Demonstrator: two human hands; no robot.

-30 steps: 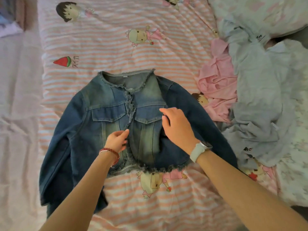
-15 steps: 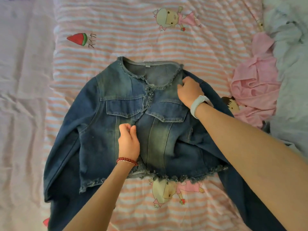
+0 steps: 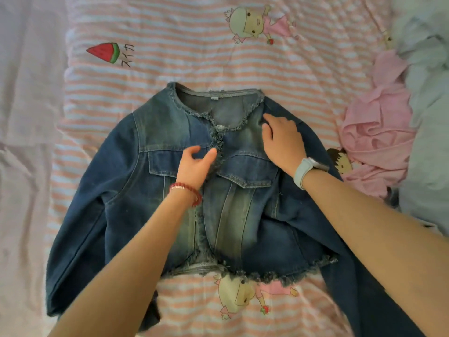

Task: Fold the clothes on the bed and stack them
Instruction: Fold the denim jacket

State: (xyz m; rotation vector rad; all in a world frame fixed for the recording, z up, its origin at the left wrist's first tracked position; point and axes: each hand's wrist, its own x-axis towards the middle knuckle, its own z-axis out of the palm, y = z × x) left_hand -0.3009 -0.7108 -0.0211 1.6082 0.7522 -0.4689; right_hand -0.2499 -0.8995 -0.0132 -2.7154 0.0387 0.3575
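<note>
**Denim jacket spread on the bed, both hands flat on it**

Head view: the denim jacket [image 3: 150, 190] lies face up, front closed, on the striped bedsheet [image 3: 194, 57]. The left hand [image 3: 195, 165] rests near the frayed front edge, fingers relaxed, grasping nothing. The right hand [image 3: 281, 139], fingers straight, presses the jacket beside the collar. A pink garment [image 3: 374, 132] and a pale grey garment [image 3: 427, 117] lie heaped to the right.

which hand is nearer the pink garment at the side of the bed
Right. The right hand rests on the denim jacket near its collar, on the side toward the pink garment. The left hand sits at the jacket's centre front, farther away.
</note>
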